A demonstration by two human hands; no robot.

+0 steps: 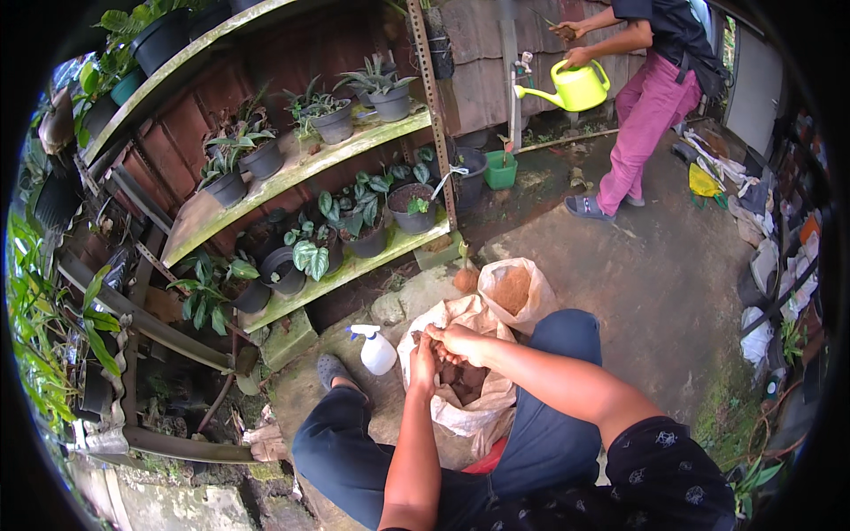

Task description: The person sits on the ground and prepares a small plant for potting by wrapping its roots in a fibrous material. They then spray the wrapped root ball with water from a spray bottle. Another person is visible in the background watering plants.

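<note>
A: Nearest the lens, at six o'clock: dark patterned shirt and navy trousers, knees spread in a squat. Between the knees, a white sack of dark brown soil chunks, mouth gaping upward.

B: Long axis of that sack?

A: Roughly from six toward twelve o'clock, mouth tilted toward twelve. Just beyond it at one o'clock, a second, smaller white bag of finer reddish-brown fibre, also open upward, touching the first.

B: And the hands?

A: Both over the sack's mouth. Left hand upright, fingers curled, closed against the sack's rim at about nine o'clock of the opening. Right hand just beside it, touching it, fingers bunched together around a dark lump; cannot tell exactly what the lump is.

B: Anything else close by?

A: White spray bottle with a blue trigger, standing at ten o'clock of the sack, nozzle aimed toward nine. Grey sandal left of that.

B: Farther out?

A: Mossy green shelving at eleven o'clock, loaded with black potted plants. Small green bucket at twelve. At one o'clock, another person in pink trousers, holding a lime-green watering can, spout pointing toward nine.
</note>
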